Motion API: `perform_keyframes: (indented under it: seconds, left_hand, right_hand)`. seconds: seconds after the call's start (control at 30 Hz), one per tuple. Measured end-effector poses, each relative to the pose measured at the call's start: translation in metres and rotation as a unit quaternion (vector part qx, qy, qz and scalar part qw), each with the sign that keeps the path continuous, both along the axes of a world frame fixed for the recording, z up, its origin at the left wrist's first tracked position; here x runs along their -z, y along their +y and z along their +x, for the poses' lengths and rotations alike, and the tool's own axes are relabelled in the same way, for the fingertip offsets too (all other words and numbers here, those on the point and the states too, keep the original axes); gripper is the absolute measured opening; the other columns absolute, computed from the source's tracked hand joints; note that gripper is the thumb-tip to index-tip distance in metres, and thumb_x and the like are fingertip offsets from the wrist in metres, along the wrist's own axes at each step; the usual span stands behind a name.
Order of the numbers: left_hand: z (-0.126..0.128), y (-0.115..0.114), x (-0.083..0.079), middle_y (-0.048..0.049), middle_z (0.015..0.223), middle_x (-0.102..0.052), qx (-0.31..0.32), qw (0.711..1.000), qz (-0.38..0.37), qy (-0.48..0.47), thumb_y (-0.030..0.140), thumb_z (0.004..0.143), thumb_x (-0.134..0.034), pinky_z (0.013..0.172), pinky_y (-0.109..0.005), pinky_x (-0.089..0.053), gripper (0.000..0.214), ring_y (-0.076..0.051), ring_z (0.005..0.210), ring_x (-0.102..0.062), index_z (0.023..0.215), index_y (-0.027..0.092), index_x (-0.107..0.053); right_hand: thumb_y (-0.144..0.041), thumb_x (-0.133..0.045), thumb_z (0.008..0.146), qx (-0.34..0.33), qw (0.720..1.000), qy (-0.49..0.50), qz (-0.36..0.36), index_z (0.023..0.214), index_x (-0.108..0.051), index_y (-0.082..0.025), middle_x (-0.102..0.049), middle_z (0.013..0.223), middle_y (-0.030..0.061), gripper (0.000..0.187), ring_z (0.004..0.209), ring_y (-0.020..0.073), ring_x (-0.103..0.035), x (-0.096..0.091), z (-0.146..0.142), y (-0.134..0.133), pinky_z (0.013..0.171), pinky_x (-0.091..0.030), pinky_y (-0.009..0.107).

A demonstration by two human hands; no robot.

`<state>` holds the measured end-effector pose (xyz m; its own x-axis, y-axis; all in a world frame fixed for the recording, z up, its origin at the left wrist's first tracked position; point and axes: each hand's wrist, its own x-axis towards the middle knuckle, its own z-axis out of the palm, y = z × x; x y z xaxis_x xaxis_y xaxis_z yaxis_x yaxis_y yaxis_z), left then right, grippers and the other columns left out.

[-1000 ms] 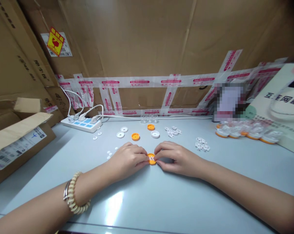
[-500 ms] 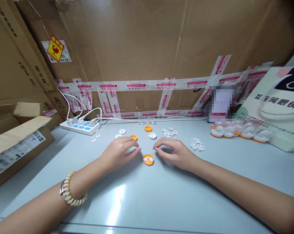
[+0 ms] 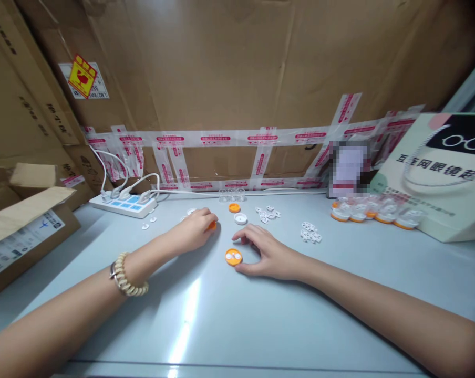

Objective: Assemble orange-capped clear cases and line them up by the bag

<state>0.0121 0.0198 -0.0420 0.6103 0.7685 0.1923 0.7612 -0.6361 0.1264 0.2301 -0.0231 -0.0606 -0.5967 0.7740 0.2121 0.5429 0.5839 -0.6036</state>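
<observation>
On the grey table, an orange round shallow part (image 3: 233, 257) lies flat with small white pieces inside. My right hand (image 3: 267, 252) curves beside it, fingers apart, thumb tip close to its near rim; whether the thumb touches cannot be told. My left hand (image 3: 194, 230) is farther back, its fingers bent down over another orange round part (image 3: 213, 225) and closed at its edge. That part is mostly hidden. Behind the left hand, white ring parts (image 3: 192, 211) show partly. Between the hands and the back wall lie a white round cup (image 3: 240, 218) and an orange one (image 3: 234, 208).
Small white plates lie in two piles, a farther one (image 3: 267, 214) and a right one (image 3: 310, 232). Clear round pieces (image 3: 233, 195) stand at the back. A power strip (image 3: 123, 203) and open carton (image 3: 28, 231) are left. Orange-based assemblies (image 3: 375, 212) sit by a paper bag (image 3: 438, 178).
My left hand has moved over the orange round part and closed its fingers there. My right hand has opened wider and come nearer the orange part with white pieces. The view has shifted slightly.
</observation>
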Motion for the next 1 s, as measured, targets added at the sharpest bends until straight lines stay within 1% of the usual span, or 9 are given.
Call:
perform_keyframes:
  seconds: [0.13,0.3,0.37,0.43,0.53,0.6,0.67,0.8,1.0]
  left_hand:
    - [0.000,-0.006,-0.014,-0.0113,0.101,-0.061,-0.014,0.986,-0.118,-0.116,0.023,0.082,-0.050,0.082,-0.036,-0.047,0.022,-0.021,0.091,-0.059,0.099,0.014,-0.059]
    - [-0.003,-0.024,-0.020,-0.0100,0.111,-0.061,0.036,0.878,-0.369,-0.303,0.026,0.085,-0.050,0.079,-0.029,-0.049,0.030,-0.015,0.092,-0.061,0.113,0.017,-0.052]
    - [-0.003,-0.030,-0.016,-0.0098,0.108,-0.063,0.043,0.846,-0.420,-0.324,0.025,0.085,-0.050,0.078,-0.029,-0.048,0.030,-0.015,0.088,-0.062,0.114,0.017,-0.052]
    - [-0.001,-0.033,-0.009,-0.0090,0.107,-0.063,0.042,0.838,-0.432,-0.330,0.024,0.084,-0.052,0.081,-0.031,-0.047,0.029,-0.015,0.092,-0.060,0.111,0.016,-0.053]
    - [0.001,-0.030,-0.001,-0.0080,0.107,-0.060,0.033,0.894,-0.327,-0.304,0.023,0.080,-0.054,0.086,-0.033,-0.045,0.026,-0.018,0.098,-0.057,0.106,0.017,-0.055]
    - [0.000,-0.023,0.002,-0.0090,0.105,-0.058,0.016,0.953,-0.180,-0.244,0.022,0.080,-0.052,0.086,-0.035,-0.045,0.025,-0.019,0.097,-0.055,0.104,0.017,-0.057]
    - [-0.002,-0.013,0.004,-0.0101,0.102,-0.056,-0.007,0.987,-0.048,-0.154,0.020,0.082,-0.049,0.085,-0.036,-0.044,0.024,-0.021,0.094,-0.055,0.103,0.016,-0.058]
    - [-0.003,0.009,0.004,-0.0107,0.094,-0.057,-0.043,0.998,0.017,-0.046,0.018,0.083,-0.045,0.081,-0.036,-0.045,0.022,-0.021,0.086,-0.057,0.098,0.014,-0.060]
    - [0.030,0.021,0.001,-0.0103,0.102,-0.057,-0.025,0.997,0.023,-0.062,0.030,0.082,-0.052,0.084,-0.034,-0.044,0.029,-0.022,0.092,-0.056,0.105,0.014,-0.055]
  right_hand:
    - [-0.037,-0.070,0.065,-0.008,1.000,-0.007,-0.009,0.101,-0.050,-0.020,-0.052,0.100,0.0057,0.045,0.095,0.0210,-0.049,-0.001,-0.001,0.000,0.087,-0.038,0.040]
    - [-0.037,-0.068,0.068,-0.006,1.000,-0.009,-0.023,0.096,-0.056,-0.023,-0.053,0.099,0.0035,0.034,0.097,0.0198,-0.049,-0.002,-0.002,0.000,0.090,-0.036,0.040]
    - [-0.034,-0.067,0.070,-0.004,1.000,-0.003,-0.026,0.095,-0.057,-0.023,-0.053,0.098,0.0028,0.029,0.097,0.0194,-0.049,-0.002,-0.002,0.000,0.091,-0.035,0.039]
    - [-0.034,-0.067,0.069,-0.005,1.000,0.004,-0.025,0.094,-0.058,-0.023,-0.053,0.097,0.0028,0.028,0.097,0.0193,-0.050,-0.001,-0.003,0.001,0.091,-0.035,0.039]
    - [-0.035,-0.069,0.068,-0.007,1.000,0.011,-0.023,0.093,-0.057,-0.023,-0.054,0.096,0.0032,0.031,0.095,0.0194,-0.050,-0.001,-0.003,0.002,0.090,-0.035,0.039]
    - [-0.035,-0.070,0.067,-0.007,1.000,0.011,-0.028,0.092,-0.057,-0.022,-0.054,0.096,0.0034,0.031,0.095,0.0195,-0.050,-0.002,-0.003,0.002,0.089,-0.035,0.038]
    - [-0.035,-0.070,0.066,-0.003,0.999,0.008,-0.033,0.091,-0.056,-0.021,-0.054,0.095,0.0037,0.032,0.094,0.0195,-0.049,-0.003,-0.003,0.001,0.089,-0.035,0.037]
    - [-0.035,-0.070,0.066,0.002,0.999,0.009,-0.033,0.089,-0.056,-0.020,-0.054,0.095,0.0041,0.031,0.093,0.0195,-0.049,-0.003,-0.003,0.001,0.087,-0.036,0.037]
    - [-0.036,-0.070,0.066,-0.005,1.000,0.018,-0.021,0.089,-0.056,-0.020,-0.054,0.093,0.0038,0.031,0.090,0.0192,-0.050,0.001,-0.002,0.003,0.086,-0.036,0.036]
